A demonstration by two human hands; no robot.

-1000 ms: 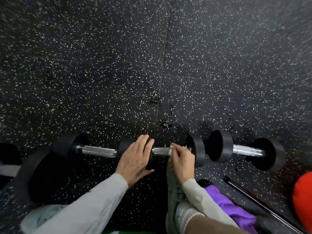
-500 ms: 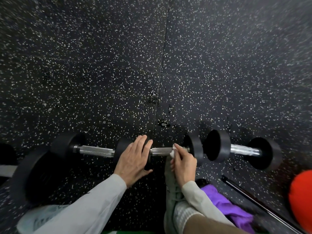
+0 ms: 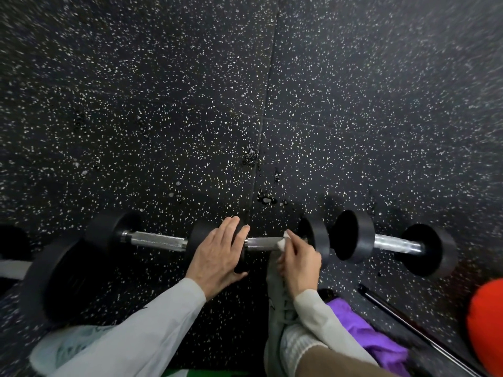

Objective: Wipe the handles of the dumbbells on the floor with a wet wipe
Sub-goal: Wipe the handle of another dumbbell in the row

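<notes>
While the white wet wipe [image 3: 281, 242] sits bunched against the right end of the knurled steel handle [image 3: 261, 243] of the middle black round-headed dumbbell [image 3: 317, 242], I log the risks first. That dumbbell lies on the speckled black rubber floor [image 3: 190, 104], in line with two others, and its round heads could let it roll if the rubbing pushes sideways harder than the bracing hand resists. Judging by how small the wipe looks, it may slip out of the pinch or ball up, so bare skin instead of wipe meets the knurling. I also judge the stretch of handle nearest the left head likely to get missed, since the wipe is at the opposite end.

Right hand [image 3: 300, 263]: fingers curled closed, pinching the wipe onto the handle just beside the right head; a grey shoe [image 3: 277, 295] lies right under its wrist.

Left hand [image 3: 219, 255]: flat and spread, palm pressed over the left head [image 3: 239, 250] of the same dumbbell, gripping nothing, steadying only.

Outward: left black dumbbell with bare steel handle [image 3: 156, 240] touching or nearly touching the middle one; right black dumbbell with shiny handle [image 3: 394, 244] just beside it. Near the right edge, purple cloth [image 3: 364, 336], a thin dark bar [image 3: 408, 325], an orange-red rounded object [image 3: 487, 322].
</notes>
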